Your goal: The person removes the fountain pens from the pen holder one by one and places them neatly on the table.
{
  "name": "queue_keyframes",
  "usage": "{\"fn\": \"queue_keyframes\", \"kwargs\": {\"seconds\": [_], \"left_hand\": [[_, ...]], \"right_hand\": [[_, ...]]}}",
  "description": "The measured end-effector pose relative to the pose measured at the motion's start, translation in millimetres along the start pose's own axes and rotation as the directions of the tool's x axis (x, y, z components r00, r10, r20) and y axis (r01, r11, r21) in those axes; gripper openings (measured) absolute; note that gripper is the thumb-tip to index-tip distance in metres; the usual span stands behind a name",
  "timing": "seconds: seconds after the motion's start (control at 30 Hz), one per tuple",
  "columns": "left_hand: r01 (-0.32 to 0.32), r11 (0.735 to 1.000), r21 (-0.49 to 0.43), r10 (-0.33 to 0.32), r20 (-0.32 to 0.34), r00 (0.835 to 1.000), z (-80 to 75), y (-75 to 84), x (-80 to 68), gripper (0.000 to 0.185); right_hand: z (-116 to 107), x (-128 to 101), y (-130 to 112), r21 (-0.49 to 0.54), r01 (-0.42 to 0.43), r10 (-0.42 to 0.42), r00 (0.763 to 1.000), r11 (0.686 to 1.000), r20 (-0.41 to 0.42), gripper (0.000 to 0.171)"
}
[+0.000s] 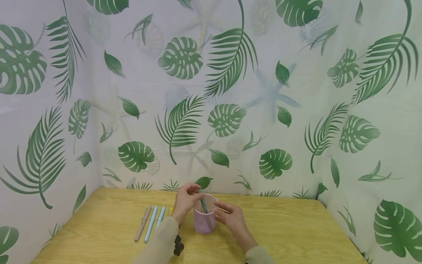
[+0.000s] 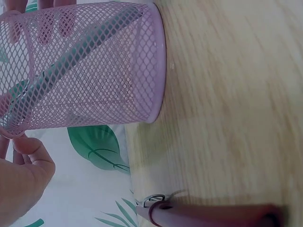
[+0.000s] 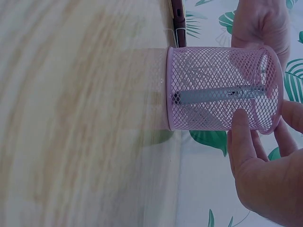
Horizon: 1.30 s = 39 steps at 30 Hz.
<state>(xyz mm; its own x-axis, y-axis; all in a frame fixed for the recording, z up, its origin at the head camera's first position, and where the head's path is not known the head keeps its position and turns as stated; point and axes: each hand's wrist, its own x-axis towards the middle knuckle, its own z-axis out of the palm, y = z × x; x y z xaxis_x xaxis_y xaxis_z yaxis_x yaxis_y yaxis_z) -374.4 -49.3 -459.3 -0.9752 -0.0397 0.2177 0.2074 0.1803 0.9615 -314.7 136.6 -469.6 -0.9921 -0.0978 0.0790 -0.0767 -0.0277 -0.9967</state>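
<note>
A pink mesh pen cup [image 1: 203, 222] stands upright near the middle of the wooden table [image 1: 296, 234]. A grey-green pen [image 1: 203, 203] leans inside it, tip down on the cup's bottom. My left hand [image 1: 197, 192] is above the cup's rim and pinches the pen's top end. My right hand [image 1: 221, 212] holds the cup's right side. In the right wrist view the thumb [image 3: 241, 137] lies on the cup [image 3: 213, 61] and the pen [image 3: 218, 94] shows through the mesh. The left wrist view shows the cup [image 2: 118, 80], the pen [image 2: 71, 61] and my left hand [image 2: 23, 175].
Left of the cup lie a beige pen [image 1: 143, 223], two light blue pens [image 1: 151, 224] [image 1: 160, 217] and a yellow one [image 1: 170, 211], partly hidden by my left forearm. Leaf-print curtains [image 1: 230, 110] close off the back and both sides of the table.
</note>
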Motion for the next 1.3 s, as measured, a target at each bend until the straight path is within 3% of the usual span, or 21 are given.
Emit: {"fn": "queue_keyframes", "kwargs": {"seconds": [0.4,0.6,0.83,1.07,1.3], "left_hand": [[-0.095,0.995,0.042,0.091,0.083,0.992,-4.4,0.3,-1.5,0.023],[-0.085,0.996,0.001,0.085,0.101,0.991,-7.0,-0.7,-3.8,0.022],[-0.105,0.994,0.021,0.103,0.080,0.991,-5.9,-2.9,-3.5,0.016],[-0.092,0.996,-0.022,0.093,0.077,0.993,-6.0,-5.2,-1.2,0.031],[-0.086,0.996,-0.025,0.088,0.080,0.993,-7.3,-3.0,-2.7,0.026]], "right_hand": [[1.1,0.0,0.3,0.003,0.013,-0.013,1.000,1.000,-0.004,0.039],[0.4,0.7,0.9,-0.009,0.003,-0.003,1.000,1.000,-0.005,0.039],[-0.6,-0.3,0.7,-0.014,-0.006,0.006,1.000,1.000,0.004,0.041],[-0.1,-0.8,-0.3,-0.021,-0.004,0.004,1.000,1.000,0.003,0.041],[0.2,-0.1,-0.4,-0.024,-0.006,0.006,1.000,1.000,0.001,0.037]]}}
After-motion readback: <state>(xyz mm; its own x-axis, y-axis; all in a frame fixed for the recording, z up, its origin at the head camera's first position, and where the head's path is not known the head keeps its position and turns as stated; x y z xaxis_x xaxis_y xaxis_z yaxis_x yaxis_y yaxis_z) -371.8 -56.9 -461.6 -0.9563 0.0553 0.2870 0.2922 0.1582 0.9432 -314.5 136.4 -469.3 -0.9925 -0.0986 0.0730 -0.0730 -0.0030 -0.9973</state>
